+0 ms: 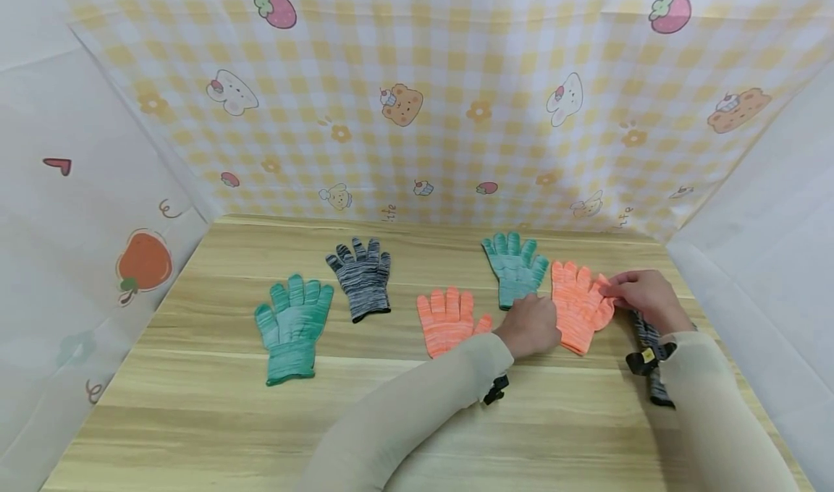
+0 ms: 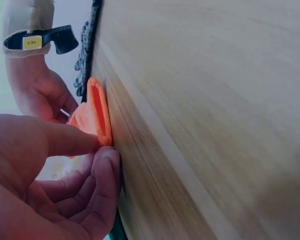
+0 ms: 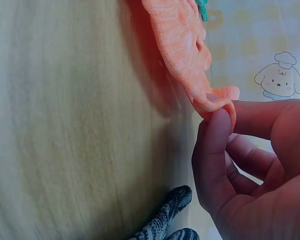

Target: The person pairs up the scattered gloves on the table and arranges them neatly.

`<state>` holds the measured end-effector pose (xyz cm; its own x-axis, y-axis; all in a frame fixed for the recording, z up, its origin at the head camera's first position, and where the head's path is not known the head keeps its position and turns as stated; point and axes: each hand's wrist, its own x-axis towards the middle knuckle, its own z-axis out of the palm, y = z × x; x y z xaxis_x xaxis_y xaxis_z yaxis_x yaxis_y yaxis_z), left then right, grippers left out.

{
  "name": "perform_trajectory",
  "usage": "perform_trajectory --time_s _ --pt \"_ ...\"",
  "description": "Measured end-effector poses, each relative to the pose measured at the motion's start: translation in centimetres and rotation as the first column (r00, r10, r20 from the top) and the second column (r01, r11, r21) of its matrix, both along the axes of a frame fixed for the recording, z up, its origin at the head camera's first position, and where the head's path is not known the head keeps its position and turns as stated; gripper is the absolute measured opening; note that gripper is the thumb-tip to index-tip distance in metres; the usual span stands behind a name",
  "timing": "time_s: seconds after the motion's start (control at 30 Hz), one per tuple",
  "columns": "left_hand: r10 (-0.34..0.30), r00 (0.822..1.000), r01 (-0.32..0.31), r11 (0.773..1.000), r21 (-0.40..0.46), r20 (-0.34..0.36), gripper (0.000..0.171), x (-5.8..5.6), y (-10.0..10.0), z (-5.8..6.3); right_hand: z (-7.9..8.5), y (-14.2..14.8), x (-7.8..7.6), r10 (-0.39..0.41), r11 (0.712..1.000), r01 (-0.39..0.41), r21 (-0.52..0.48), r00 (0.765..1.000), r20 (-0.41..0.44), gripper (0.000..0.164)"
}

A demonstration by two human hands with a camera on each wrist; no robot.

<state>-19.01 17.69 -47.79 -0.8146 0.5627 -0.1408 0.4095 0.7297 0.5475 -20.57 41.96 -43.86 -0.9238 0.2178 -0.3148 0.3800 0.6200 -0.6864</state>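
An orange knit glove [image 1: 576, 305] lies at the right part of the table between the two hands. My left hand [image 1: 531, 325] pinches its cuff edge between thumb and fingers, and the cuff opening [image 2: 101, 112] shows in the left wrist view. With thumb and forefinger my right hand [image 1: 645, 298] pinches the glove's right side, lifting a fold of orange fabric [image 3: 210, 102] off the wood. A second orange glove [image 1: 449, 322] lies left of the left wrist, partly covered by the sleeve. Under the right wrist is a black-and-grey glove [image 1: 659, 387], mostly hidden by the arm.
A light green glove [image 1: 515, 268] lies behind the left hand. Farther left are another black-and-grey glove [image 1: 361, 278] and a green glove [image 1: 293, 329]. The wooden table [image 1: 215, 405] meets a yellow checked cloth [image 1: 443, 152] at the back.
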Motion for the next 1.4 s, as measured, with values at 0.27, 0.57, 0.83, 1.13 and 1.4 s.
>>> perform_trajectory --time_s 0.27,0.57,0.83,1.13,1.4 --pt "-0.032 0.999 0.033 0.999 0.02 -0.034 0.06 1.6 -1.8 2.8 -0.1 -0.1 0.5 -0.003 0.999 0.001 -0.035 0.999 -0.039 0.038" --pt "-0.048 0.998 0.05 0.997 0.062 -0.027 0.059 2.7 -2.5 4.1 0.4 -0.7 1.3 0.009 1.0 -0.011 -0.023 0.998 -0.061 0.042" --pt "-0.094 0.992 0.098 0.994 0.053 -0.085 0.057 2.9 -3.2 4.3 0.5 -1.3 1.9 0.005 1.0 -0.003 0.026 0.995 -0.097 0.04" --pt "-0.105 0.987 0.117 0.989 0.095 -0.123 0.057 3.2 -4.0 4.7 1.3 -2.2 2.7 -0.005 1.0 0.008 0.018 0.989 -0.147 0.04" --pt "-0.123 0.979 0.146 0.98 0.138 -0.165 0.057 3.7 -5.0 5.6 2.6 -3.2 3.1 -0.018 1.0 0.014 -0.02 0.981 -0.193 0.039"
